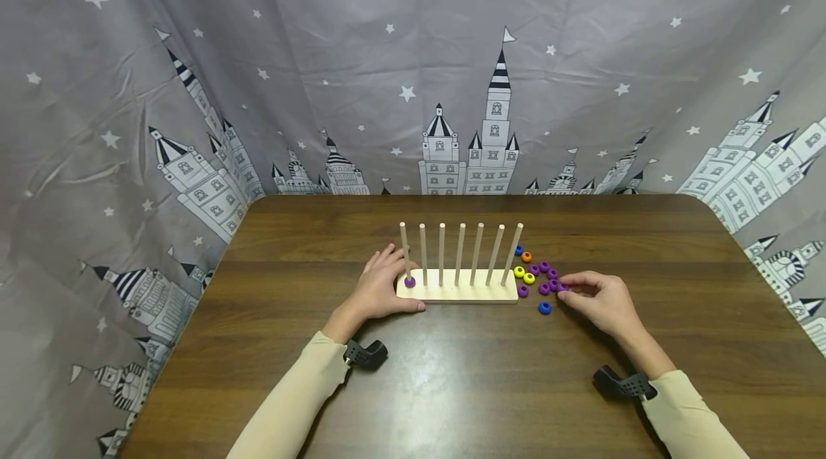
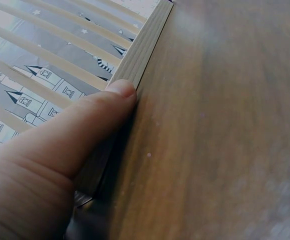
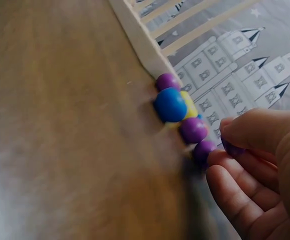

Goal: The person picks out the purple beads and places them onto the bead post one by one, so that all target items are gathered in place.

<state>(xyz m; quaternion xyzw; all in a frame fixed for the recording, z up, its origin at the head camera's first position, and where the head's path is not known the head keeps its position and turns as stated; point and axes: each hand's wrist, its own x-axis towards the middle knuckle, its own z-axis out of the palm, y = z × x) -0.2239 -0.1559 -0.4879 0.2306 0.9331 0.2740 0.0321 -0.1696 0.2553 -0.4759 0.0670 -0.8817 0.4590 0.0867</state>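
A pale wooden peg stand [image 1: 467, 294] with several upright rods stands mid-table. A purple bead [image 1: 409, 282] sits at the foot of its leftmost rod. My left hand [image 1: 381, 288] grips the stand's left end, thumb along the front edge and fingers behind; the left wrist view shows the thumb [image 2: 105, 107] against that edge. To the right of the stand, my right hand [image 1: 603, 299] pinches a purple bead [image 3: 231, 146] between thumb and fingers, partly hidden by them. Close by its fingertips lie more purple beads [image 1: 545, 288] and a blue bead [image 1: 545, 308].
Two yellow beads [image 1: 524, 275], an orange bead [image 1: 526, 257] and another blue bead [image 1: 518, 250] lie off the stand's right end. Behind the brown wooden table [image 1: 452, 380] hangs a grey curtain [image 1: 361, 36] printed with castles and stars.
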